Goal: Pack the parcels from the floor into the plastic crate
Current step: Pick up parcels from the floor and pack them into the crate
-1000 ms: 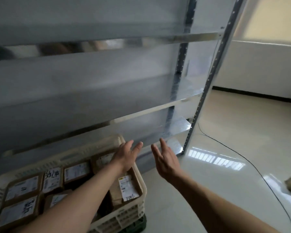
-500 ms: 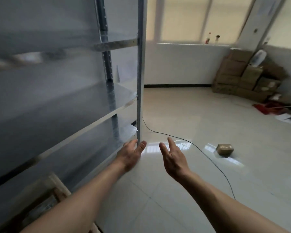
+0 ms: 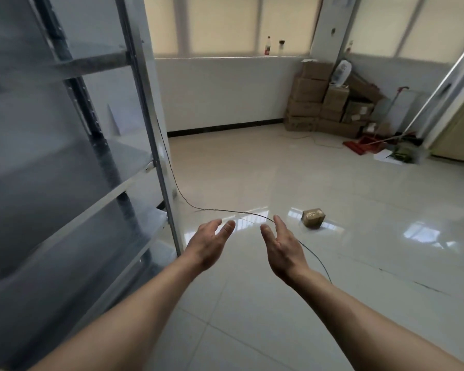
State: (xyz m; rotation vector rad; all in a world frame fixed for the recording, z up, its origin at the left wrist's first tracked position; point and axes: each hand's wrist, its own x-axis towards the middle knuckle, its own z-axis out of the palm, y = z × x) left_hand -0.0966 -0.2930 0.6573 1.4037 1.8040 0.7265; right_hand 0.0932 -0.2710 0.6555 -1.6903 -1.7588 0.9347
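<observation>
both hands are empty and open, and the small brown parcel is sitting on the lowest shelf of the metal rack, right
Not quite. The head view shows the small brown taped parcel lying on the glossy tiled floor, to the right of the grey metal shelving rack and apart from it, not on a shelf. The rest holds: the left hand and right hand are both empty and open.

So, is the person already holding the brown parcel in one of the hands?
No, the brown parcel lies alone on the tiled floor, beyond the empty left hand and right hand.
</observation>
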